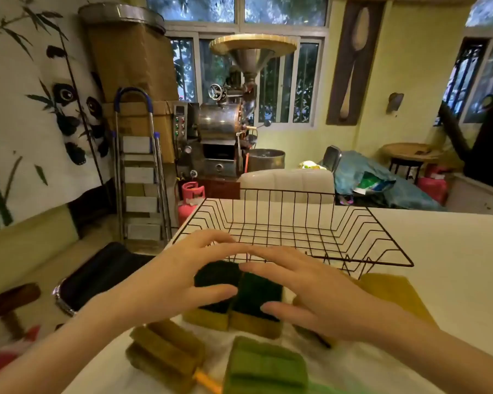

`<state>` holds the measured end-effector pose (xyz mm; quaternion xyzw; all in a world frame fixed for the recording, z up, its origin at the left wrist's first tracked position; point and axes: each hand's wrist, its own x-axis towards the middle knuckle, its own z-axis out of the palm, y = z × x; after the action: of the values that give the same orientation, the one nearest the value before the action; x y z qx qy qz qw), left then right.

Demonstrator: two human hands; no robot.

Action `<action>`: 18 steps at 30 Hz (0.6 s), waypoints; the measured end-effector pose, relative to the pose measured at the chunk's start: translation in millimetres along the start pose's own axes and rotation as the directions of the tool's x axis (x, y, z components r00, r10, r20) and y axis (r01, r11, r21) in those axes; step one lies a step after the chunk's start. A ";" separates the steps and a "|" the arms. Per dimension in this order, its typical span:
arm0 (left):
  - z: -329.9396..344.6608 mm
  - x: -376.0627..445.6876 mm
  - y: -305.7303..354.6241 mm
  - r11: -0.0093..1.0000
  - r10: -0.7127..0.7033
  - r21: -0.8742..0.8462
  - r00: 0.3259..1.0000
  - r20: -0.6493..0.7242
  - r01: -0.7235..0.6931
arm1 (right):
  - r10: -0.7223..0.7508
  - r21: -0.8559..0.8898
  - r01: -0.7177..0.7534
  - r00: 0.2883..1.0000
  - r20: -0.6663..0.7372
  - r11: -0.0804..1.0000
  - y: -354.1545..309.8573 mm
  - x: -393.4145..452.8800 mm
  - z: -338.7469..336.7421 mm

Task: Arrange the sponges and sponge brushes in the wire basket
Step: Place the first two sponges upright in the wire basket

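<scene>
a person's two bare hands hover over a pair of sponges on a white tabletop [439, 251], seen from a head-worn camera. the left hand [171, 280] spreads its fingers wide above the left sponge [211, 297], thumb near its dark scouring top; the right hand [310, 291] is likewise splayed above the right sponge [256, 302], thumb at its near edge. neither grip has closed, and whether the fingers touch the sponges cannot be told. the two sponges lie side by side, touching, dark green pad up over a yellow body, just in front of the black wire basket [293, 231], which stands with nothing in it toward the far edge of the tabletop. nearer the camera lie an olive-yellow sponge brush [165, 354] with an orange handle [208, 381] and, beside it, a green sponge brush [265, 365]. a yellow cloth [393, 291] lies under the right forearm, beside the basket's near right corner. a stepladder [143, 166] and a metal roasting machine [225, 123] stand beyond.
</scene>
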<state>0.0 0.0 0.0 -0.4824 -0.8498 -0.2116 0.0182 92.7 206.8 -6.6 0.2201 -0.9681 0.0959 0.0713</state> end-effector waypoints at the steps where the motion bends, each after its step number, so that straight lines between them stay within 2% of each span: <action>1: 0.2 -2.8 0.8 0.999 -0.019 -0.029 0.998 0.065 0.021 | 0.013 0.026 -0.015 0.999 0.045 1.000 -0.5 -0.3 2.7; 7: 15.9 -3.8 -14.6 0.996 -0.082 -0.006 0.971 0.223 0.086 | 0.132 0.009 -0.134 0.982 0.133 0.991 0.7 0.3 24.7; 14: 17.3 9.6 -32.9 0.997 -0.078 0.041 0.939 0.336 0.068 | 0.208 -0.105 -0.192 0.963 0.172 0.976 10.5 7.9 29.6; 18: 17.2 15.2 -37.1 0.998 -0.056 0.027 0.924 0.379 0.049 | 0.228 -0.067 -0.219 0.955 0.189 0.973 14.3 10.4 30.3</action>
<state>-35.8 2.3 -24.7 -0.4911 -0.8517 -0.1075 -0.1480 74.2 208.6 -36.4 0.1161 -0.9910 0.0592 -0.0303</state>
